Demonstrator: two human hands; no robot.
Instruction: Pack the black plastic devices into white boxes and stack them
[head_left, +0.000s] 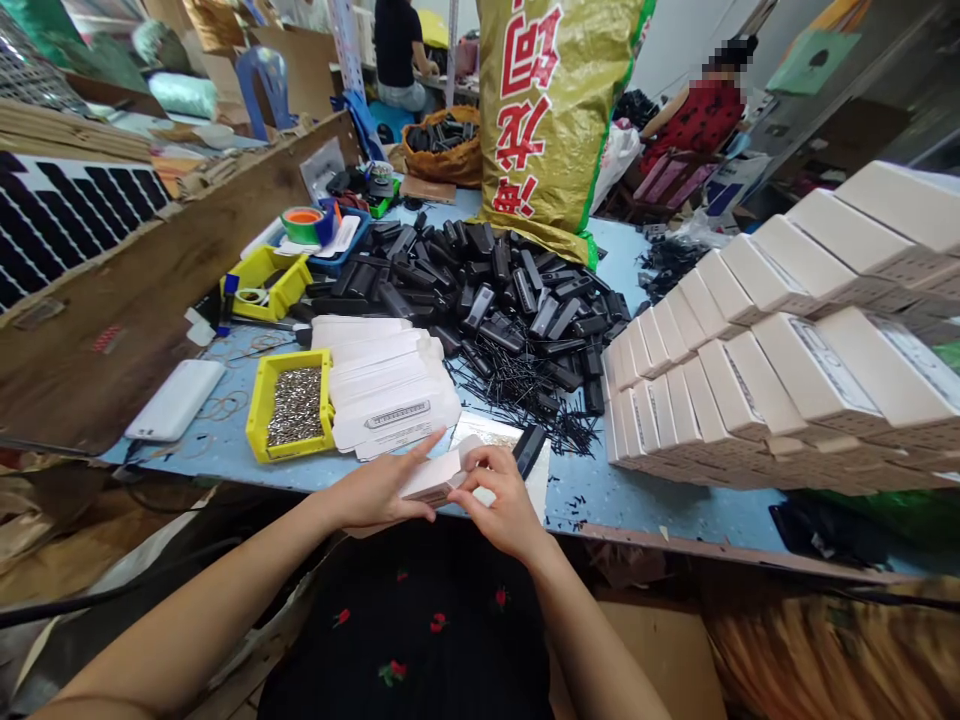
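My left hand (379, 490) and my right hand (502, 505) both grip a small white cardboard box (442, 474) at the near edge of the blue table (600, 490). A black plastic part (529, 448) sticks out just beyond my right hand, apparently going into the box. Behind my hands lies a stack of flat white box blanks (386, 385). A large heap of black plastic parts (487, 290) covers the table's middle, with thin black pins (540, 395) scattered in front of it.
A yellow bin of small metal pieces (294, 405) sits left of the blanks, beside a white power bank (176, 398). Rows of finished white boxes (765, 350) are stacked on the right. A yellow sack (551, 110) stands at the back. Two people sit beyond the table.
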